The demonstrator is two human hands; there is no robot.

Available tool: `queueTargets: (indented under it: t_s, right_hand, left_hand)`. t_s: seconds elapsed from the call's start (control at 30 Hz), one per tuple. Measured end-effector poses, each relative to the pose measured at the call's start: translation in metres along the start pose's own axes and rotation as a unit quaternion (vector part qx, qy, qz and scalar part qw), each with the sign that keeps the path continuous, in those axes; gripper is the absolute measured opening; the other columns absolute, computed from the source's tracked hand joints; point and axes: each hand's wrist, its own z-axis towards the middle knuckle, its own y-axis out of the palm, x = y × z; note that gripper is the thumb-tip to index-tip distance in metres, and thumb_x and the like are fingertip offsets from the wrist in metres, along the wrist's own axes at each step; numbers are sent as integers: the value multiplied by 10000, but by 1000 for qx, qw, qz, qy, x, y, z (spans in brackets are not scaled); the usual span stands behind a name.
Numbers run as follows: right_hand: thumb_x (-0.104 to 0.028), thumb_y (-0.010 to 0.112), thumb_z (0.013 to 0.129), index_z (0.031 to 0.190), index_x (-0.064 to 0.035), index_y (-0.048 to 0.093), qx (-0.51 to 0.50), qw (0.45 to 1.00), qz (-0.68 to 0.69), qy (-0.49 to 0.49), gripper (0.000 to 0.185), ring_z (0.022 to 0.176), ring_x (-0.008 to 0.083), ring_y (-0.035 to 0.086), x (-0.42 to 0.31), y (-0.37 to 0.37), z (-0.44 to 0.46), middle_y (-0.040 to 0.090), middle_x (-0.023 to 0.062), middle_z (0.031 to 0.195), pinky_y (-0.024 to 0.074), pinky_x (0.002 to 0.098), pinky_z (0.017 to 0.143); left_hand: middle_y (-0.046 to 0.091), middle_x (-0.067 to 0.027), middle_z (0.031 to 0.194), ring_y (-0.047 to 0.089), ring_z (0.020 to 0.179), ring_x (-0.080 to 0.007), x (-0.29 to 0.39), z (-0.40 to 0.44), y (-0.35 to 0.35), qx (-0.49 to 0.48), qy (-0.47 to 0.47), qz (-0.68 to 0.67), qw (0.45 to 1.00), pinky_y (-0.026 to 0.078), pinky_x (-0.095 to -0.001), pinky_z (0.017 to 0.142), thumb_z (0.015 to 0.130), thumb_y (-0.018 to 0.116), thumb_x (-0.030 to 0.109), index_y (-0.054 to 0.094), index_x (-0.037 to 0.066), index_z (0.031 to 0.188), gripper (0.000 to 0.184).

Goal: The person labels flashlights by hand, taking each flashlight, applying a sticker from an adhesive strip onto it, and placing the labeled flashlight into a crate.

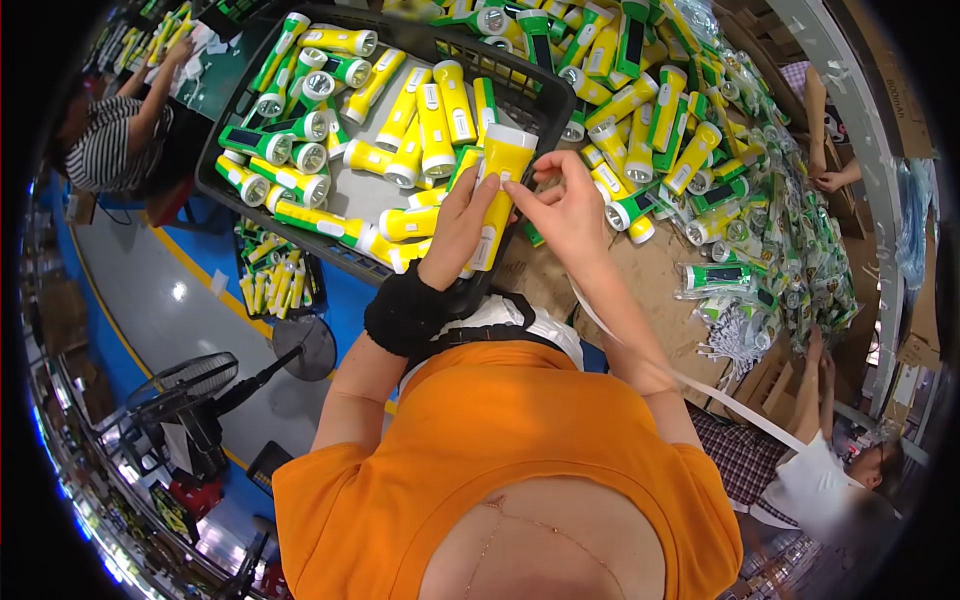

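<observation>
A yellow flashlight with a white head (497, 215) is held upright over the near right corner of a black crate (335, 250). My left hand (457, 228) is wrapped round its left side, with a black band on the wrist. On the right, my right hand (566, 205) touches the flashlight's upper body with thumb and index finger pinched together; whether a small item is between them is too small to tell. Yellow and green flashlights (405, 125) lie loose in the crate, on its grey bottom.
Flashlights (640, 110) are heaped right of the crate, beside bagged ones (790, 270) and white cords (740, 340). Co-workers are at the left (115, 145) and lower right (810, 480); another's hands (832, 178) show upper right. A fan (195, 385) stands lower left.
</observation>
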Motion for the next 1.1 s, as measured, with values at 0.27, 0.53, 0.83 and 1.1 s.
queueTargets:
  t_s: [0.27,0.53,0.83,1.1]
  right_hand:
    - [-127,707,752,864,16,666,-59,989,131,36,186,613,87,620,26,-4,0,664,74,726,476,208,562]
    - [-101,600,815,813,-34,654,-9,971,173,163,86,576,117,560,71,10,4,605,22,676,475,233,542]
    - [-75,653,815,1017,1,634,-118,952,223,173,216,693,81,562,111,-40,-82,620,12,840,477,226,648]
    - [-135,706,725,1081,-45,612,-32,994,13,107,380,935,235,549,138,-61,-178,562,110,1004,446,298,807]
  left_hand:
    - [601,-64,905,610,720,-101,-6,0,0,-1,-6,38,999,476,-229,603,881,596,231,492,5,1089,324]
    - [634,-157,856,643,730,-258,21,-17,38,60,194,279,939,499,-324,670,756,696,194,562,20,1029,351]
    - [550,-98,1090,528,973,-192,-27,166,115,-194,-16,0,981,423,-317,850,836,574,110,444,-28,1167,381]
    - [595,-202,988,596,887,-326,-55,335,261,-283,324,562,707,482,-327,744,729,626,40,605,50,1041,312]
